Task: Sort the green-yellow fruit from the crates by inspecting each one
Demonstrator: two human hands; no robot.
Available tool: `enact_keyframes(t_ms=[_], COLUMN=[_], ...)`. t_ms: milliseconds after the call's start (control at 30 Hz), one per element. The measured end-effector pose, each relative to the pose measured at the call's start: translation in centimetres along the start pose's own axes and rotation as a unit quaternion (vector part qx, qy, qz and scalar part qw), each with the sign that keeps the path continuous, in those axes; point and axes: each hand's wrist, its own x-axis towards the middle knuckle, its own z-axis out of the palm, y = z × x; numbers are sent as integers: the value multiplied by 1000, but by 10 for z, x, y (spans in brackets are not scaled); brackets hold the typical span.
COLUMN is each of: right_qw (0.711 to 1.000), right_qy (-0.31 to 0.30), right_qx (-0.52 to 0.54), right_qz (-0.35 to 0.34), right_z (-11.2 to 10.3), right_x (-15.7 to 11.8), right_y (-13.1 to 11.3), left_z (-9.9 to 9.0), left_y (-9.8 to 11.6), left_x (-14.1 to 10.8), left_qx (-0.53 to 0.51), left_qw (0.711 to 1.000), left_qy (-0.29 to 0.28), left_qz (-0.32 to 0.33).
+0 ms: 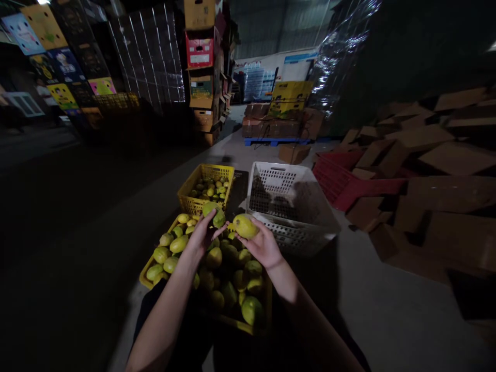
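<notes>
Yellow and green lemons (214, 257) fill a yellow crate (248, 327) between my knees. Above this crate, my left hand (201, 232) is closed on greenish lemons (210, 208); two seem to be in it, one partly behind the fingers. A yellow lemon (245, 226) rests in my right hand (265, 245), its tip facing left and the fingers curled beneath it. Both hands are close together and raised over the fruit. Just beyond them stands a smaller-looking yellow crate (186, 199) with more lemons inside. To its right is a white perforated crate (327, 219).
A red crate (337, 181) and a heap of flattened cardboard boxes (434, 206) lie on the right. Farther back, a blue pallet (271, 141) carries cartons. Stacked fruit boxes (201, 90) rise behind the crates. The left side is dark.
</notes>
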Motion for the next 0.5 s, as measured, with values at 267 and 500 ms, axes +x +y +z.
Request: enact_keyframes(t_ms=[267,500], right_qw=[996,996], right_qy=[42,0], right_qx=[-32,-74], right_qz=[71,48], right_z=[-1,-2], right_x=[-1,-2], right_y=[-5,-2], left_z=[-1,1], left_y=[4,0], left_x=[0,3], left_qx=[-19,-12], left_qw=[998,1000], left_qy=[-32,-13], left_qz=[-57,-10])
